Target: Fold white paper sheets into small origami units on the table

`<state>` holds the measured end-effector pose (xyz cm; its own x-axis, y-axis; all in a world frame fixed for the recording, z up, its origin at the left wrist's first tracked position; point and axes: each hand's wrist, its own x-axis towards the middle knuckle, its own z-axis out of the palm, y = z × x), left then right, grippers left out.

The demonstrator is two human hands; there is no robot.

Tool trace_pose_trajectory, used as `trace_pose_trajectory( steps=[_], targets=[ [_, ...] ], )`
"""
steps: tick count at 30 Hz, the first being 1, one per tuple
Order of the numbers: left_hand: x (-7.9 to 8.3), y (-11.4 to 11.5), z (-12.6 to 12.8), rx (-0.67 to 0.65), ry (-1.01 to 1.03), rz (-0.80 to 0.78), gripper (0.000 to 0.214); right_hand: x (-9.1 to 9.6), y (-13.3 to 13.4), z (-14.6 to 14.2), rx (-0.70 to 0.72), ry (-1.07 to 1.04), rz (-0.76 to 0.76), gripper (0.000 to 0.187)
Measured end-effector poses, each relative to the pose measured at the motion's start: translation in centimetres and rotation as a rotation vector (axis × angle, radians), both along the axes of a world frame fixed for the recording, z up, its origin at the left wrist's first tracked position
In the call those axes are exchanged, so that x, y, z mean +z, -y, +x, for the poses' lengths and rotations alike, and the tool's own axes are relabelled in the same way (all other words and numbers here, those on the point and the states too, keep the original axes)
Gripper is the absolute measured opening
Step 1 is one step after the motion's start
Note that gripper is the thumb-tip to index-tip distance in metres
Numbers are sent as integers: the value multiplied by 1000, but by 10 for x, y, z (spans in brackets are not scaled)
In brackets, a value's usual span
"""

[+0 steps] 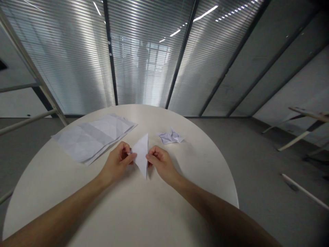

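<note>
A folded white paper piece (142,152), pointed at top and bottom, stands between my two hands above the round white table (123,212). My left hand (118,162) pinches its left side with thumb and fingers closed. My right hand (159,163) grips its right edge, fingers curled. The lower tip of the paper touches or hovers just over the tabletop.
A stack of creased white sheets (94,137) lies at the table's back left. A small folded paper figure (171,137) rests at the back right. Glass walls with blinds (144,61) stand behind, and white table legs (300,133) show on the floor at right.
</note>
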<state>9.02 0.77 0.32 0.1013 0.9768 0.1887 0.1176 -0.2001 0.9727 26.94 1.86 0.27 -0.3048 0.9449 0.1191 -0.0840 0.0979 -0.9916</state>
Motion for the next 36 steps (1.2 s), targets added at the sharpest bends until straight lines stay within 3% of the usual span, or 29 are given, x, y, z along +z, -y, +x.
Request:
trace_pose_trajectory(
  steps=[5,14,24,36],
  targets=[
    [-4,3,-1,-25,-271,59,19,-3,5,-1,62,52,51,23],
    [-2,9,2,-413,-19,30,37,2,12,-2,222,19,44,38],
    [-6,10,2,-412,-27,8,39,0,9,-5,136,54,70,35],
    [-4,9,1,-420,90,-58,43,-4,5,1,130,77,82,32]
  ],
)
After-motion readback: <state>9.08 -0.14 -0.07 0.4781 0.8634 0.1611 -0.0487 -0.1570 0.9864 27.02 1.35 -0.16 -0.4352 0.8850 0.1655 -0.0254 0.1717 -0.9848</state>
